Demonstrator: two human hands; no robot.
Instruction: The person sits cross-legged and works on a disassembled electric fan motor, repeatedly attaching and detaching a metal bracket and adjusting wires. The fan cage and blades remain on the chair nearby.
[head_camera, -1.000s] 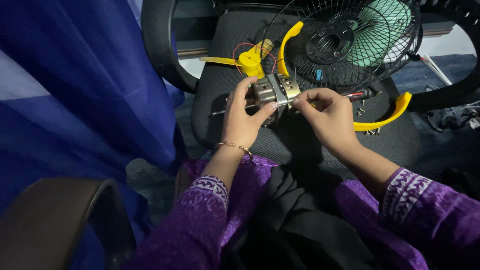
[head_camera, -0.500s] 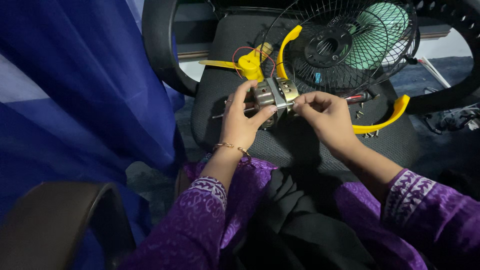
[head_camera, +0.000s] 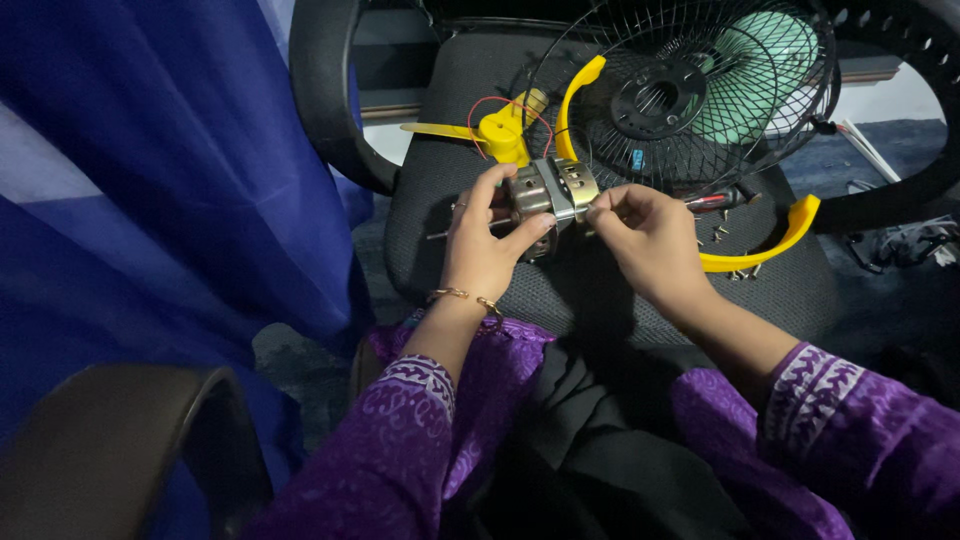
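Note:
A small metal fan motor (head_camera: 550, 192) is held above a black mesh chair seat (head_camera: 600, 290). My left hand (head_camera: 488, 238) grips the motor from the left, thumb under it and fingers over its top. My right hand (head_camera: 650, 240) pinches the motor's right end with thumb and fingertips; what sits between those fingertips is too small to tell. Both arms wear purple patterned sleeves, and a thin bracelet circles the left wrist.
A black wire fan guard (head_camera: 690, 90) with a yellow rim piece (head_camera: 760, 250) lies on the seat behind the hands. A yellow plastic part (head_camera: 495, 135) with red wire sits at the back left. Small screws (head_camera: 722, 235) are scattered nearby. Blue fabric (head_camera: 150, 170) hangs left; a chair armrest (head_camera: 110, 450) is at lower left.
Both hands and the motor stay almost in place. The right fingers have shifted slightly along the motor's right end.

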